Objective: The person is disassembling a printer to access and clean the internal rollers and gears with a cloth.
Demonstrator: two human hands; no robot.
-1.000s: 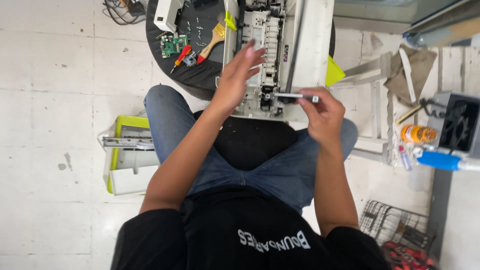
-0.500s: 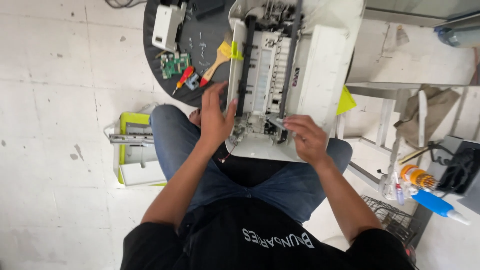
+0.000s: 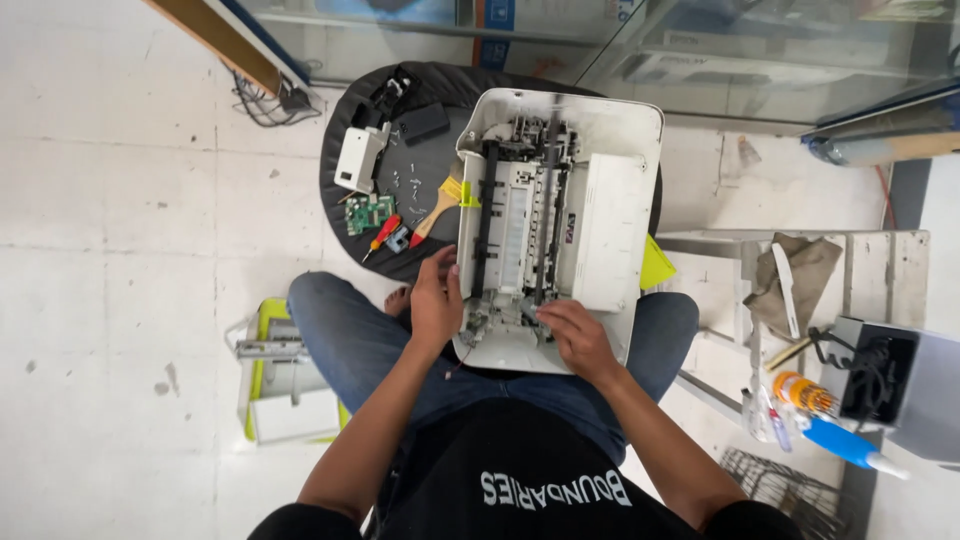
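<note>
— What are the hands doing?

— The left hand (image 3: 436, 300) lies flat against the left edge of the opened printer (image 3: 553, 225), fingers loosely curled over the white casing, steadying it rather than clamping. The right hand (image 3: 577, 335) rests on the near end of the mechanism, fingers bent down into the parts; whether it pinches something small there I cannot tell (the fingertips are hidden among the gears).

— And the printer itself?

— It sits across the person's knees, in blue jeans (image 3: 345, 335), its far end resting on a round black stool (image 3: 345, 170). The cover is off, so the black rollers and rails show.

— What lies on the stool?

— Just left of the printer, a wooden-handled brush (image 3: 437, 208), a red-handled screwdriver (image 3: 380, 236), a green circuit board (image 3: 369, 213), a white box-shaped part (image 3: 357, 158) and some loose screws.

— Further out?

— A yellow-green tray (image 3: 262, 345) on the tiled floor to the left; to the right a white step frame (image 3: 720, 245) with a brown cloth (image 3: 790, 275), and a blue tube (image 3: 845, 445) near a grey box.
</note>
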